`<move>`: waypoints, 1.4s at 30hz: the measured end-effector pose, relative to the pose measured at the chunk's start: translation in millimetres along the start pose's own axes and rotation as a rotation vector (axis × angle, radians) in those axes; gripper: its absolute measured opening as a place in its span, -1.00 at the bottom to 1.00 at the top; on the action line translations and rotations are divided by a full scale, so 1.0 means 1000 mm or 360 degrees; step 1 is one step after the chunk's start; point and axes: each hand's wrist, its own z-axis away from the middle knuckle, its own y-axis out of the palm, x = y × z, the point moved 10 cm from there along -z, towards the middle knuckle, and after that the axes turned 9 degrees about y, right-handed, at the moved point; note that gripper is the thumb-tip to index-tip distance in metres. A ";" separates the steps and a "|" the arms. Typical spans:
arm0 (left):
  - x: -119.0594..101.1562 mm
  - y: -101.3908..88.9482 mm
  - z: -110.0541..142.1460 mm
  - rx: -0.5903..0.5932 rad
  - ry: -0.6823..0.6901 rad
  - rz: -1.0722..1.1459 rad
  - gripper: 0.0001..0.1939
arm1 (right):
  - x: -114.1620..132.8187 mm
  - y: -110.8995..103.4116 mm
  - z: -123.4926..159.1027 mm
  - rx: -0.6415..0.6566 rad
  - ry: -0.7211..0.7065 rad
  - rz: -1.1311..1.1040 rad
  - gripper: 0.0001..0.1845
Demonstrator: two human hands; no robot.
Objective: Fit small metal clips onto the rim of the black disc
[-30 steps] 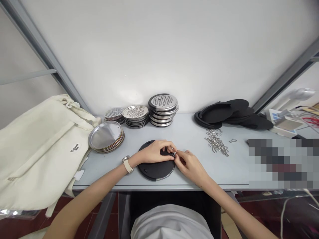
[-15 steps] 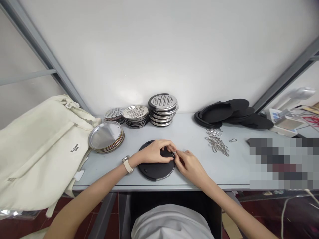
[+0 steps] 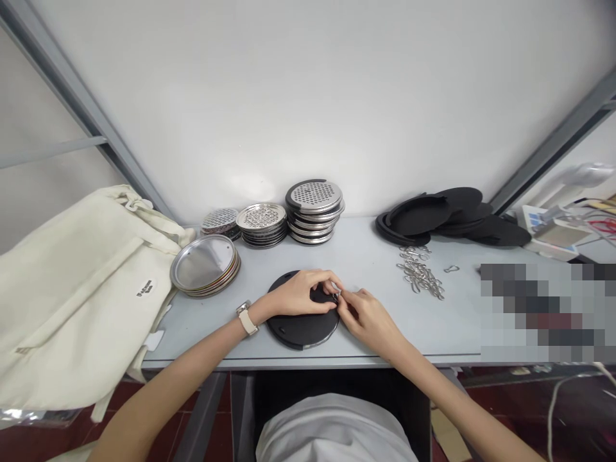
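A black round disc (image 3: 308,328) with a silvery rim lies on the table in front of me. My left hand (image 3: 308,294) arches over it, thumb and fingers curled toward its right edge. There, a small silver snap hook (image 3: 335,296) shows partly between my fingertips. My right hand (image 3: 363,313) pinches the hook from the right, thumb against forefinger. Fingers cover much of the hook, so how it sits on the disc is hidden. Right of my hands lies a pile of loose snap hooks (image 3: 421,276), with a single snap hook (image 3: 451,269) apart from it.
At the back stand stacks of perforated metal discs (image 3: 315,215) and grater-like discs (image 3: 261,224). Plain metal plates (image 3: 205,263) are stacked at left beside a cream bag (image 3: 91,289). Black round covers (image 3: 452,215) heap at back right, near a white device (image 3: 548,234).
Both hands stay at the disc's right edge, with only small finger movements around the snap hook. The view has shifted slightly.
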 end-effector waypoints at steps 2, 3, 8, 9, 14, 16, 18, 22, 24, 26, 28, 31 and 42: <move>0.001 0.000 0.000 0.0002 -0.0008 0.0018 -0.67 | -0.001 0.000 0.000 0.0006 0.0023 -0.0022 -0.69; 0.002 0.000 0.000 0.0004 -0.0014 0.0022 -0.67 | -0.001 0.000 0.000 0.0011 0.0036 -0.0037 -0.69; 0.002 0.000 0.000 0.0016 -0.0023 0.0011 -0.66 | -0.004 -0.002 0.000 0.0025 0.0096 -0.0127 -0.68; 0.002 0.001 0.000 0.0019 -0.0029 0.0008 -0.66 | -0.004 -0.003 0.000 0.0025 0.0104 -0.0140 -0.67; 0.006 0.000 0.002 -0.0006 -0.0074 0.0008 -0.63 | -0.007 -0.001 0.000 0.0009 0.0124 -0.0121 -0.65; 0.007 -0.003 0.003 -0.0058 -0.0086 -0.0016 -0.60 | -0.008 0.000 0.000 -0.0008 0.0121 -0.0074 -0.66; 0.006 -0.005 0.003 -0.0100 -0.0085 -0.0036 -0.58 | -0.006 0.001 -0.001 -0.0017 0.0087 -0.0009 -0.68; 0.003 -0.005 0.003 -0.0106 -0.0078 -0.0027 -0.62 | 0.003 0.002 -0.001 -0.0005 -0.0032 0.0064 -0.69; 0.002 -0.005 0.002 -0.0095 -0.0075 -0.0028 -0.63 | 0.004 0.000 -0.001 -0.0003 -0.0052 0.0044 -0.69; 0.002 -0.003 0.002 -0.0067 -0.0077 -0.0015 -0.61 | 0.004 -0.001 -0.001 -0.0001 -0.0047 0.0013 -0.69; 0.004 -0.001 0.002 -0.0043 -0.0096 0.0016 -0.58 | 0.004 -0.001 -0.002 0.0006 -0.0038 -0.0013 -0.69; 0.007 0.000 0.003 -0.0031 -0.0113 0.0062 -0.57 | 0.003 -0.001 -0.001 0.0014 -0.0030 -0.0029 -0.69; 0.006 0.000 0.003 -0.0023 -0.0085 0.0025 -0.60 | 0.003 0.001 0.001 0.0007 -0.0015 0.0022 -0.68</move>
